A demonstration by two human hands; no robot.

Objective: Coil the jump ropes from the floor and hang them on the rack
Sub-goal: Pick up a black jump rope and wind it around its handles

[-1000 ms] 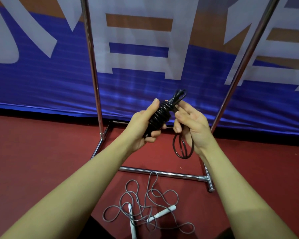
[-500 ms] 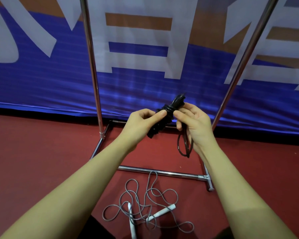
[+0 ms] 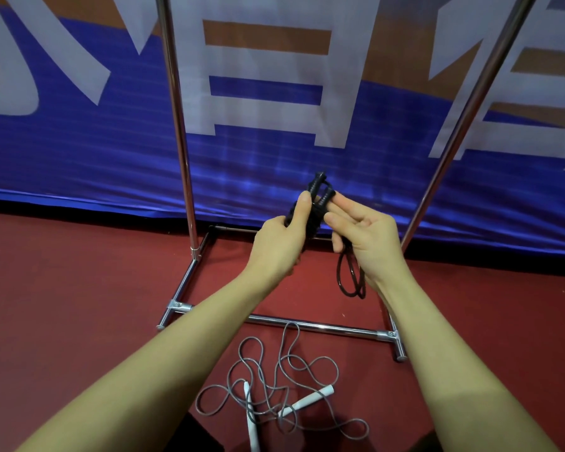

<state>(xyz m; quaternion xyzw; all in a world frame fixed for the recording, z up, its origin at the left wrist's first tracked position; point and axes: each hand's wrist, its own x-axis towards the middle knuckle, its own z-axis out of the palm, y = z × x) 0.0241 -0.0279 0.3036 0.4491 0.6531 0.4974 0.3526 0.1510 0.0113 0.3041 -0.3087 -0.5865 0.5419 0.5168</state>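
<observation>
Best way to finish this wrap imo: keep the left hand (image 3: 279, 244) clamped round the bundle so the turns don't slip, and let the right hand (image 3: 364, 238) feed the last loop snug against the handles before going for the rack (image 3: 176, 125). Right now the left has its fingers curled round the black rope (image 3: 313, 207), thumb up along it, and the right pinches the same rope near the handle ends, with a short loop hanging under it. The rope is glossy black, cord wound tight around two ribbed handles held side by side, up in front of the rack's base. The grey rope (image 3: 274, 386) with white handles lies tangled on the floor (image 3: 79, 305), not coiled yet.
</observation>
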